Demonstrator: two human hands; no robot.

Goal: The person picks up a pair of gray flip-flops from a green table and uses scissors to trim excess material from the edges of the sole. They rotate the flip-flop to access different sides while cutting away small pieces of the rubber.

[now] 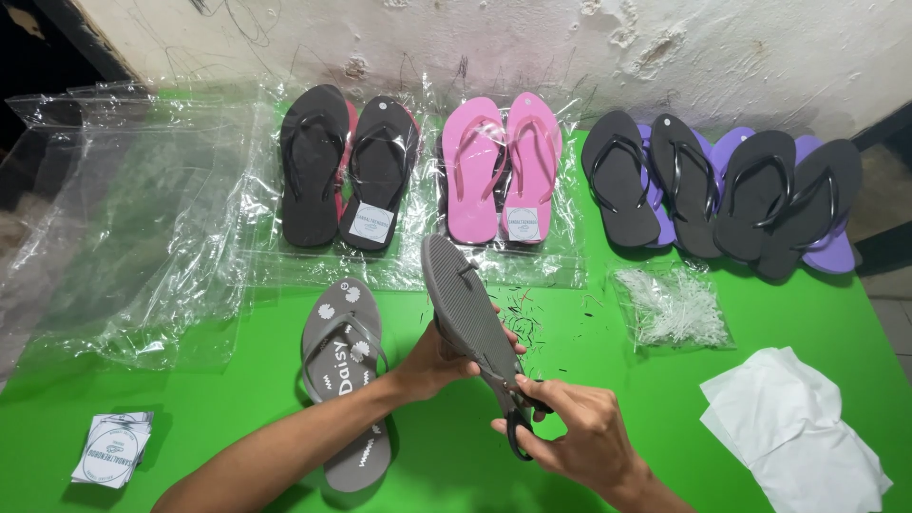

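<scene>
The right hand [570, 432] was closed around the black handles of a pair of scissors [521, 418], fingers through the loops, with the blades set against the lower end of a grey flip-flop [465, 313]. The left hand [442, 359] was clamped on that same flip-flop from behind, gripping it about its lower half; the thumb side was hidden by the sole. The flip-flop was held clear of the table, tilted on edge with its ribbed grey underside turned toward the camera and its rounded end uppermost. It rose up and to the left from the scissors, so that both grips sat at its lower half. Whether the blades were shut could not be told.

Just left of the left forearm, a matching grey flip-flop [344, 380] with white flower prints lay flat, strap side up, on the green table [237, 399]. Small dark trimmings [527, 318] were scattered on the table just beyond the held flip-flop. Farther back, against the wall, stood bagged pairs: black flip-flops [347, 171], pink flip-flops [502, 166], and black-and-purple flip-flops [722, 190]. Empty clear bags [142, 218] lay at the left, a bag of white plastic ties [673, 306] and white paper sheets [793, 427] at the right, and a stack of labels [112, 448] at the near left.
</scene>
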